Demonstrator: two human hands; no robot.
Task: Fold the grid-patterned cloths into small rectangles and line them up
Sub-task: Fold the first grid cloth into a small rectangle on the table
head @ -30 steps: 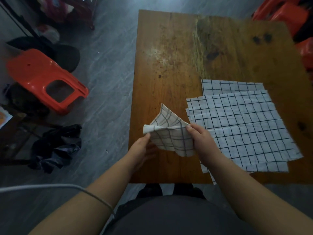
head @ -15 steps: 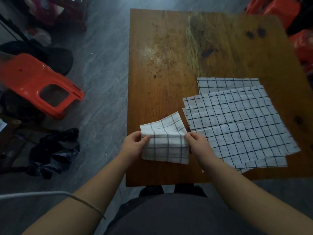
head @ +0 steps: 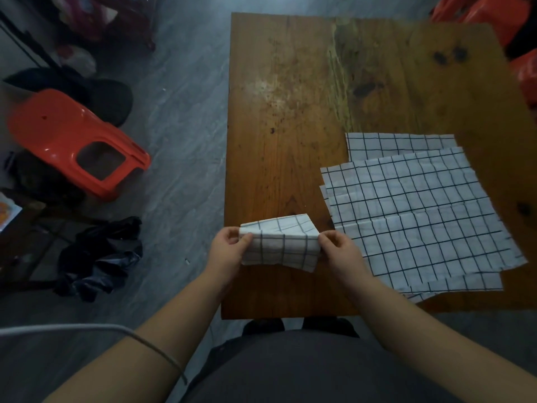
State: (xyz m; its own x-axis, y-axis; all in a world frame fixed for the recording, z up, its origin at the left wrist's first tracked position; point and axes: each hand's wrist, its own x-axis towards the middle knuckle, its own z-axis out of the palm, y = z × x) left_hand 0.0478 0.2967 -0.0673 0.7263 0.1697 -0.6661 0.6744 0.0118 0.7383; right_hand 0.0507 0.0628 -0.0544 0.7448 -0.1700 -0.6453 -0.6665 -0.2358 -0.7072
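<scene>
A white cloth with a dark grid, folded to a small rectangle (head: 280,245), hangs just above the near left part of the wooden table (head: 290,117). My left hand (head: 229,247) pinches its left end and my right hand (head: 338,248) pinches its right end. The upper flap lies folded toward me over the lower layers. To the right, a stack of unfolded grid cloths (head: 415,210) lies flat on the table, its layers fanned out and overlapping; the lower ones are mostly hidden.
The table's near edge (head: 290,315) is close to my body, with my dark shoes below it. On the grey floor at left lie an overturned orange plastic stool (head: 69,141) and a crumpled black bag (head: 98,257). Orange chairs (head: 494,16) stand at the far right.
The raised flap of the held cloth has come down toward me, making a flatter, narrower rectangle. Both hands have shifted slightly lower with it. The stack has not moved.
</scene>
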